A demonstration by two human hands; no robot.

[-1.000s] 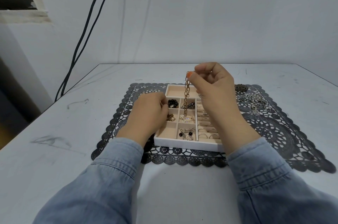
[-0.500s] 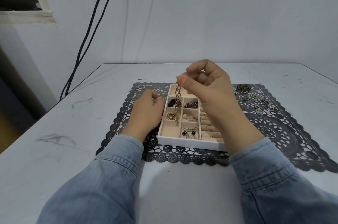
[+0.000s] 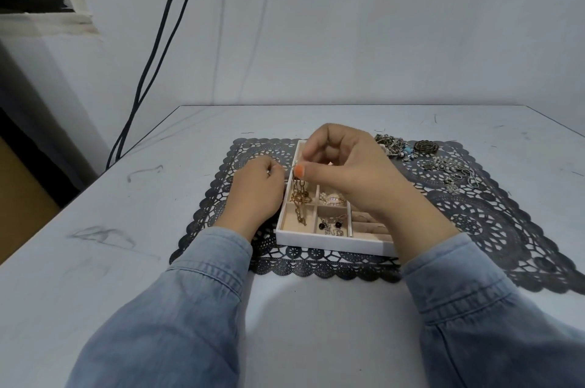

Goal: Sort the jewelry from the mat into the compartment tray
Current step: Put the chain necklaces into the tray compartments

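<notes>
The right hand (image 3: 348, 172) hides the top of the chain (image 3: 299, 199) and the far compartments of the tray (image 3: 332, 240); the left hand (image 3: 256, 194) hides its own fingertips

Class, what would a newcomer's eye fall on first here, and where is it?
The right hand pinches a gold chain that hangs into the left column of the tray, on a black lace mat. Unsorted jewelry lies at the mat's far right corner.

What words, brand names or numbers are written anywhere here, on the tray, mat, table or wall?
None can be read.
White compartment tray, black lace mat, grey table: no print; the table's dark scuffs are not letters.
Gold link chain in the right hand and silver jewelry pile: too small to show any engraving.
</notes>
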